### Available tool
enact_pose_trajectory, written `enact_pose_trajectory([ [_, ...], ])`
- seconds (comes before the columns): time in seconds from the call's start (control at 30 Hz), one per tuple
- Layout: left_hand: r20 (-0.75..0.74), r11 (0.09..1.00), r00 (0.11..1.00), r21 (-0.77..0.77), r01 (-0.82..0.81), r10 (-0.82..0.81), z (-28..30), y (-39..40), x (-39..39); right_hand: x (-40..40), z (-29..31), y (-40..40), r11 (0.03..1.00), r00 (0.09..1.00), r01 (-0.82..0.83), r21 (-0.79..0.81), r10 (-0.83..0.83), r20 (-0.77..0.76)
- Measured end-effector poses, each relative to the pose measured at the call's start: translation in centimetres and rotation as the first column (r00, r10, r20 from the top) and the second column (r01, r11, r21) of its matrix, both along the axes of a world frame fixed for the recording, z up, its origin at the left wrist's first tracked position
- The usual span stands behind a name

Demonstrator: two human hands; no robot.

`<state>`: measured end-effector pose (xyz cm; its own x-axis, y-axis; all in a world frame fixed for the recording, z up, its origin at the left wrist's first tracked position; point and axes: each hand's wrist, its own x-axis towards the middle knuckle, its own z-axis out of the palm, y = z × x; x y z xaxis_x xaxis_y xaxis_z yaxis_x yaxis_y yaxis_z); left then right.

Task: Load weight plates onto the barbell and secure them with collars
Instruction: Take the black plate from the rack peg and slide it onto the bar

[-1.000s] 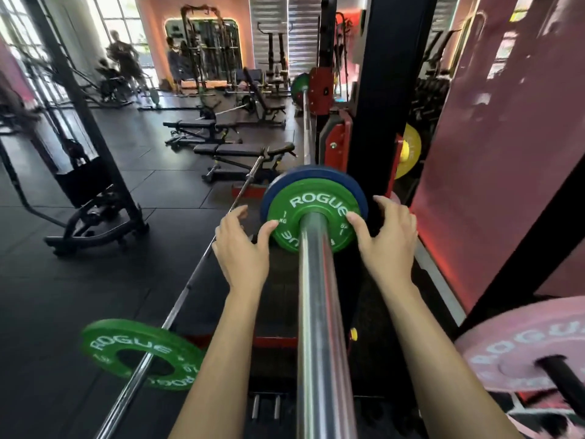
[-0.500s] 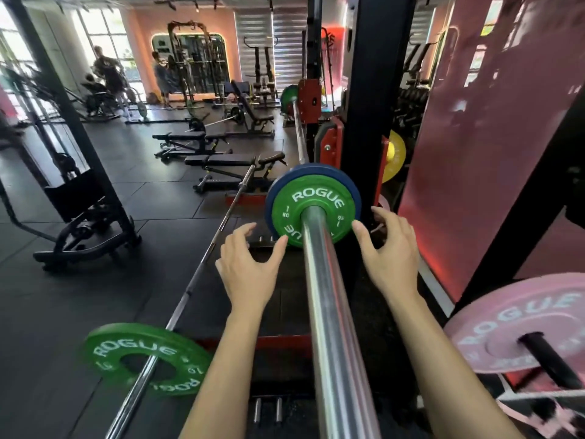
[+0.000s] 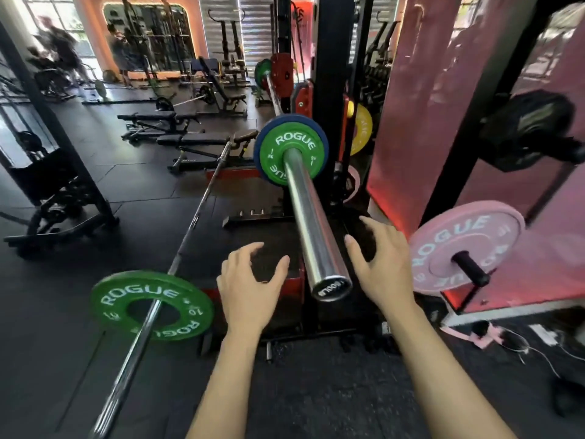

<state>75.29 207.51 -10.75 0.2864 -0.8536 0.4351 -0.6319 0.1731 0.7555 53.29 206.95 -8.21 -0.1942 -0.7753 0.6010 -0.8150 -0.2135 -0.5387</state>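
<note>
Our left hand (image 3: 250, 280) and right hand (image 3: 381, 264), fingers spread and empty, flank the chrome barbell sleeve's (image 3: 311, 223) near end, its small green plate (image 3: 292, 153) seated far up-axis.

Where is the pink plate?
In the head view, the pink plate hangs on a black peg at the right, just beyond the right hand and the barbell's end.
</note>
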Motion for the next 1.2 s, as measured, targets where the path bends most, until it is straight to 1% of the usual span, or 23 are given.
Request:
enact_pose_trajectory([
  [0.07,0.012,1.0,1.0,0.005,-0.008,0.008,0.1,2.0,-1.1,-0.9,0.3,2.1,1.0,1.0,0.006,-0.005,-0.006,0.012],
  [0.23,0.061,0.997,0.996,0.035,0.065,-0.067,0.4,5.9,-4.4,-3.4,0.9,7.3,0.998,0.998,0.053,0.029,-0.054,0.037],
  [0.37,0.105,0.992,0.988,0.069,0.105,-0.112,0.8,9.0,-8.8,-7.2,1.1,11.4,0.996,0.994,0.089,0.026,-0.09,0.057],
  [0.5,0.078,0.981,0.978,0.032,0.191,-0.193,1.6,12.5,-15.6,-13.8,1.1,16.0,0.983,0.983,0.185,-0.006,-0.185,0.014],
  [0.6,0.106,0.965,0.96,0.005,0.261,-0.26,2.1,15.1,-22.2,-19.8,1.2,20.3,0.969,0.969,0.245,-0.026,-0.246,-0.015],
  [0.73,0.131,0.93,0.922,-0.007,0.368,-0.363,2.4,18.4,-30.3,-27.1,1.2,25.8,0.939,0.94,0.341,-0.04,-0.34,0.019],
  [0.83,0.156,0.894,0.886,-0.029,0.446,-0.437,3.2,20.5,-35.1,-31.9,1.1,28.8,0.91,0.909,0.415,-0.001,-0.415,0.033],
  [1.0,0.174,0.884,0.873,-0.02,0.467,-0.456,3.9,19.8,-40.0,-36.9,1.2,29.7,0.892,0.889,0.453,0.001,-0.452,0.07],
  [1.2,0.148,0.881,0.876,-0.052,0.47,-0.459,3.4,15.7,-43.9,-41.4,0.0,25.7,0.892,0.886,0.452,0.017,-0.451,0.104],
])
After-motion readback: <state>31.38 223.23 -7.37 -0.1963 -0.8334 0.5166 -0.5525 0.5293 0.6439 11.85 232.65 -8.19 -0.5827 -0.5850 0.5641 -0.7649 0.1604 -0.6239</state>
